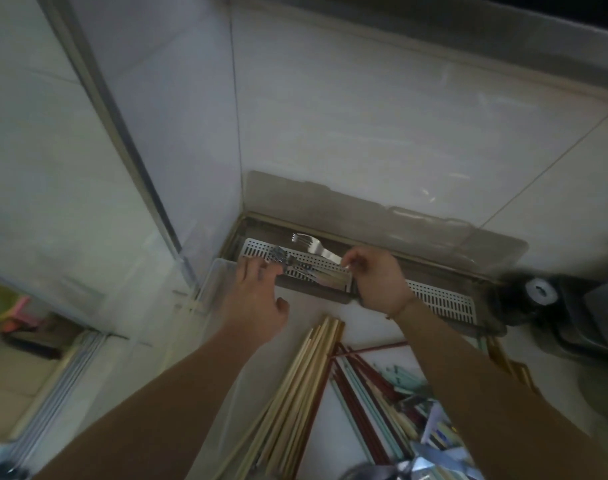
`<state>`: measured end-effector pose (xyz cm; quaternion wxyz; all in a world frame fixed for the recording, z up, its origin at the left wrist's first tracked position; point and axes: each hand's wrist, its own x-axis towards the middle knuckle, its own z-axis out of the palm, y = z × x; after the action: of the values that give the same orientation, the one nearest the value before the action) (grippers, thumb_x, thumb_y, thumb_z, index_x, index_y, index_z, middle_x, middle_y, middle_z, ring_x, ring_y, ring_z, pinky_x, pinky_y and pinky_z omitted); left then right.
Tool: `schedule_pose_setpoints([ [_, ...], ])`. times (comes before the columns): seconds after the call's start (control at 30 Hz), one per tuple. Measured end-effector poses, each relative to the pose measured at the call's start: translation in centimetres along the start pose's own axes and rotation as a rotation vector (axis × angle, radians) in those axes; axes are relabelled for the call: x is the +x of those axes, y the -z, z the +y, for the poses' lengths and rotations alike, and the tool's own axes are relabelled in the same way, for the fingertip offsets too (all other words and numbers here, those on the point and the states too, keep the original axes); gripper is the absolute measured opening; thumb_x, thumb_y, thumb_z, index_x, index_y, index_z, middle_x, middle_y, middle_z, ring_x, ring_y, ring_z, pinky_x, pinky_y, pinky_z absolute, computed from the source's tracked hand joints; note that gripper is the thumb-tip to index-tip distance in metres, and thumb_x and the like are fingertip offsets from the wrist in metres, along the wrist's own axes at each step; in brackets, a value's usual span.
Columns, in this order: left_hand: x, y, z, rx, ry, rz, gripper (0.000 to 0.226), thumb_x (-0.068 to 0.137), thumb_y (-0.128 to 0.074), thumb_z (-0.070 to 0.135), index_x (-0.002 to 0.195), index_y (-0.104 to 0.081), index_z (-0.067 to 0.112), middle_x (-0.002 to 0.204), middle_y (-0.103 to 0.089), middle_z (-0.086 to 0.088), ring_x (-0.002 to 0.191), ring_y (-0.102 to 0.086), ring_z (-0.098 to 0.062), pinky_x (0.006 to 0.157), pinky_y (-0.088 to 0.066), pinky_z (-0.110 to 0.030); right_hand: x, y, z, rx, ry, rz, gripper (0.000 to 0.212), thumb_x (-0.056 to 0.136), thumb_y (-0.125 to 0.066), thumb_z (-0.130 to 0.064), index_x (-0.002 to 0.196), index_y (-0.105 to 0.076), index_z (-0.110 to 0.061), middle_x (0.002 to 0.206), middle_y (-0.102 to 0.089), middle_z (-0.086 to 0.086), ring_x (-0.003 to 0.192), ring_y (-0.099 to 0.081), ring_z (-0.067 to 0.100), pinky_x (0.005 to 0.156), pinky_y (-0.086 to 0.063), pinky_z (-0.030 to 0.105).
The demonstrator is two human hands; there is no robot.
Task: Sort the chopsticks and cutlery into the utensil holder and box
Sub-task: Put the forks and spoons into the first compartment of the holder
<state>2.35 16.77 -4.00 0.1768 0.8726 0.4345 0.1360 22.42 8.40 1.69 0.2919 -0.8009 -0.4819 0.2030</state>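
Note:
A long brown box (482,271) with a white perforated tray (441,301) lies against the tiled wall, its clear lid (364,216) leaning open behind it. My right hand (378,280) pinches the handle of a steel fork (309,245) that points left over the tray. My left hand (257,303) reaches into the box's left end, fingers spread on a bundle of forks (295,268) lying there. Pale wooden chopsticks (302,386) lie in a bunch in front of the box. Dark red and pale green chopsticks (361,386) lie mixed to their right.
A clear plastic container (215,282) stands at the box's left end beside a glass door frame (122,140). A dark round appliance (541,292) sits at the right. More utensils and blue packaging (430,431) pile at the bottom right.

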Motion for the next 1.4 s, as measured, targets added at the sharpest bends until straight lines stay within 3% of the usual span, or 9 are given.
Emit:
schedule_pose_setpoints([
  [0.13,0.0,-0.1,-0.1,-0.019,0.004,0.001,0.053,0.073,-0.066,0.029,0.124,-0.052,0.025,0.127,-0.040,-0.003,0.124,-0.028,-0.020,0.089,-0.047,-0.037,3.3,-3.1,-0.6,0.014,-0.183,-0.079,0.031,0.083,-0.048,0.012,0.078,-0.067,-0.012,0.079,-0.060,0.001,0.069,-0.060,0.000,0.049,-0.035,-0.001],
  [0.37,0.1,-0.4,-0.2,-0.015,-0.003,0.037,0.052,0.068,-0.066,0.028,0.119,-0.054,0.026,0.122,-0.042,-0.002,0.117,-0.032,-0.019,0.081,-0.049,-0.035,4.5,-5.6,0.0,-0.106,-0.311,-0.166,0.025,0.087,-0.049,-0.007,0.077,-0.063,-0.026,0.110,-0.062,0.013,0.091,-0.061,0.027,0.073,-0.043,0.022],
  [0.5,0.1,-0.4,-0.2,-0.011,0.014,0.004,0.051,0.075,-0.061,0.031,0.125,-0.049,0.028,0.128,-0.037,0.000,0.122,-0.026,-0.016,0.088,-0.044,-0.033,4.1,-5.1,0.4,-0.124,-0.262,-0.201,0.014,0.088,-0.060,-0.008,0.095,-0.068,-0.016,0.108,-0.066,0.009,0.094,-0.060,0.019,0.073,-0.041,0.020],
  [0.63,0.2,-0.3,0.0,-0.022,0.008,0.012,0.051,0.074,-0.063,0.029,0.124,-0.051,0.026,0.128,-0.038,-0.002,0.122,-0.027,-0.018,0.087,-0.045,-0.035,3.4,-3.0,0.9,-0.115,-0.200,-0.178,0.031,0.086,-0.053,0.003,0.111,-0.067,-0.011,0.113,-0.062,0.010,0.088,-0.059,0.022,0.069,-0.042,0.020],
  [0.8,0.1,-0.6,-0.1,-0.041,0.005,0.016,0.052,0.073,-0.066,0.025,0.123,-0.052,0.025,0.128,-0.039,-0.005,0.124,-0.029,-0.020,0.084,-0.049,-0.039,0.0,1.4,2.0,0.023,-0.021,0.090,0.022,0.090,-0.053,0.004,0.101,-0.070,-0.005,0.095,-0.065,0.003,0.085,-0.060,0.015,0.068,-0.038,-0.002],
  [0.97,0.1,-0.6,0.1,-0.046,0.025,0.020,0.051,0.074,-0.069,0.023,0.123,-0.054,0.023,0.133,-0.038,-0.008,0.128,-0.025,-0.022,0.089,-0.046,-0.041,-6.9,6.2,7.7,-0.142,-0.044,0.246,0.012,0.089,-0.064,-0.013,0.097,-0.072,-0.015,0.090,-0.067,-0.003,0.080,-0.061,0.008,0.071,-0.041,0.012],
  [1.13,0.1,-0.8,0.2,-0.039,0.038,0.037,0.051,0.072,-0.070,0.021,0.121,-0.056,0.021,0.130,-0.040,-0.010,0.126,-0.025,-0.023,0.092,-0.044,-0.043,-15.4,7.4,13.1,-0.287,-0.191,0.116,0.011,0.084,-0.069,-0.008,0.086,-0.072,-0.018,0.079,-0.066,-0.005,0.064,-0.060,0.009,0.062,-0.041,0.009],
  [1.27,0.2,-0.8,0.2,-0.018,0.038,0.026,0.050,0.074,-0.070,0.022,0.122,-0.056,0.020,0.131,-0.040,-0.010,0.128,-0.027,-0.027,0.095,-0.043,-0.045,-19.1,5.9,16.0,-0.383,-0.206,-0.054,0.012,0.081,-0.070,-0.008,0.088,-0.073,-0.018,0.089,-0.067,0.003,0.077,-0.065,0.024,0.068,-0.053,0.033],
  [1.4,0.2,-0.6,0.2,0.009,0.045,-0.008,0.051,0.075,-0.069,0.023,0.124,-0.053,0.022,0.132,-0.039,-0.009,0.129,-0.027,-0.027,0.094,-0.042,-0.045,-20.9,5.1,15.9,-0.355,-0.085,-0.004,0.017,0.074,-0.072,-0.014,0.086,-0.072,-0.026,0.089,-0.067,-0.003,0.080,-0.063,0.016,0.069,-0.051,0.024],
])
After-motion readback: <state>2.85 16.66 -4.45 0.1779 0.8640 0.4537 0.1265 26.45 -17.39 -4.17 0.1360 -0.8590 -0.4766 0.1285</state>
